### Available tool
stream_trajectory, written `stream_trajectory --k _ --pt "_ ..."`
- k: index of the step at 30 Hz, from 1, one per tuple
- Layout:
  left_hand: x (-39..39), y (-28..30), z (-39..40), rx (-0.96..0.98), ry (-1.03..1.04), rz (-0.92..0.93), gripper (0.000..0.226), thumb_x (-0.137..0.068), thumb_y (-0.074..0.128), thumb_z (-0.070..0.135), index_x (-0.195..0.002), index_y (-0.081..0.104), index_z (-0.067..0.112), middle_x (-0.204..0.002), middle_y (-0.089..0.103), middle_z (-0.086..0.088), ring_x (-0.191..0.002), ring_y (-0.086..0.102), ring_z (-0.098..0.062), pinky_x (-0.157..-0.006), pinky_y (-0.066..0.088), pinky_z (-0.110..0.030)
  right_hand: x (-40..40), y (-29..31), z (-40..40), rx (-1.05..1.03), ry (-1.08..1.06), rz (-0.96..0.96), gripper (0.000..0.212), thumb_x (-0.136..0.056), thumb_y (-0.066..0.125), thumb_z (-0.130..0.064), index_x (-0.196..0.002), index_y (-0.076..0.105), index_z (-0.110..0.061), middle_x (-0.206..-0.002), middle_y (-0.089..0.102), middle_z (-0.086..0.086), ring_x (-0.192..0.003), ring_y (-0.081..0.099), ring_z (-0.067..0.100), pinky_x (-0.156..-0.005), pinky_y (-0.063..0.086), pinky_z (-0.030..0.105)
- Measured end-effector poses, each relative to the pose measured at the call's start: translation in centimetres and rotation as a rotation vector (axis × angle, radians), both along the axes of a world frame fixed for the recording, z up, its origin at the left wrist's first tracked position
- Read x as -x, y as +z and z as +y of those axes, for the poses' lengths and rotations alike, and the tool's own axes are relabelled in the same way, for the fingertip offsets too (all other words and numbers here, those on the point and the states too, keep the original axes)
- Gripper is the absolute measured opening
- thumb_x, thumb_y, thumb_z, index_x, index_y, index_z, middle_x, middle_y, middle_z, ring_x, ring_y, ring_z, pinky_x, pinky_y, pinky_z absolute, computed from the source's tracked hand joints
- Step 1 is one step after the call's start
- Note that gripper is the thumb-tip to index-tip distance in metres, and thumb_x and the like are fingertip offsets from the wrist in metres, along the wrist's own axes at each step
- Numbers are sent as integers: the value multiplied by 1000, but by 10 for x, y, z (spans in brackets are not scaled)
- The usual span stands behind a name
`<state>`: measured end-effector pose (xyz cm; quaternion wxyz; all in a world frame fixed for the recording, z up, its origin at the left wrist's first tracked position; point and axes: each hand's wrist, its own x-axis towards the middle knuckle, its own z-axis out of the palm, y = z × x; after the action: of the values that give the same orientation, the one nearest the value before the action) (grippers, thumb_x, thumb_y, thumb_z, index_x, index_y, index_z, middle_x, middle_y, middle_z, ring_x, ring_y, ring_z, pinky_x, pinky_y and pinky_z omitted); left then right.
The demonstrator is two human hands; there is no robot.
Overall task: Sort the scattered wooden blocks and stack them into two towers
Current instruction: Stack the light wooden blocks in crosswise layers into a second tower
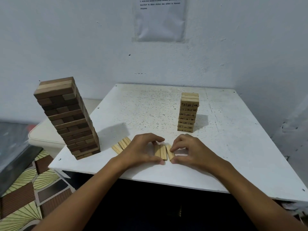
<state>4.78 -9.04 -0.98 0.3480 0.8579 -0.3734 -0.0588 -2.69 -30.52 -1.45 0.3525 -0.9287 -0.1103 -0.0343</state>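
Blocks lie in two loose groups along the lower middle of the frame on the white tabletop (216,147); three pale blocks (162,152) sit side by side between the hands, long axes running from the frame's bottom toward its top, the rightmost one tilted a little off the other two. The left hand (141,149) curls over their left side, thumb at the near ends and fingertips at the far ends; the right hand (191,150) pinches the tilted block the same way, thumb near, fingers far; neither grip is spread, both are closed lightly on the wood. A further few pale blocks (121,145) lie just left of the left hand, slanted toward the upper right. The pale tower (188,112) stands above and slightly right of the hands, nearer the right hand, so the squared-up trio probably goes that way; its block ends carry printed numbers, among them 45, 11, 30, 22 and 32. The dark tower (66,117) rises at the left and looks complete. A printed sheet (160,19) hangs on the wall at the top; its small text is not readable with any confidence.
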Motion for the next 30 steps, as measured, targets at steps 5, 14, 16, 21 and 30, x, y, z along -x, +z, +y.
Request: stream_trajectory --k 5,14,16,21,30 --pt "2 -1 1 4 21 15 65 -58 92 38 -117 68 24 -112 68 12 -104 56 5 -82 35 -1 0 -3 7 -36 -17 -15 28 -65 77 -50 -86 72 -32 -114 61 -17 -113 45 -4 -95 43 33" --pt "3 -1 1 7 11 17 65 -59 92 36 -118 68 23 -111 67 12 -101 56 7 -82 34 -2 1 -5 8 -63 -36 -17 25 -67 82 -39 -88 72 -30 -109 64 -20 -111 47 -3 -93 46 38" --pt "3 1 2 5 7 17 66 -57 92 38 -117 68 25 -109 65 14 -103 56 4 -87 38 -8 1 -5 9 -66 -41 -6 28 -66 82 -41 -90 71 -31 -109 62 -23 -111 47 -4 -93 47 38" --pt "1 5 8 -20 5 -22 73 -53 84 57 -120 64 34 -108 54 35 -111 50 5 -95 42 -23 3 -1 7 -65 -78 60 54 -63 83 -46 -111 59 -43 -110 53 -20 -106 52 -7 -93 49 28" --pt "1 -1 7 1 30 29 59 -53 84 51 -96 45 43 -106 65 23 -112 57 -5 -98 43 -46 0 -3 14 -103 -67 84 75 -58 80 -49 -125 45 -52 -113 53 -24 -114 53 -8 -102 46 30"
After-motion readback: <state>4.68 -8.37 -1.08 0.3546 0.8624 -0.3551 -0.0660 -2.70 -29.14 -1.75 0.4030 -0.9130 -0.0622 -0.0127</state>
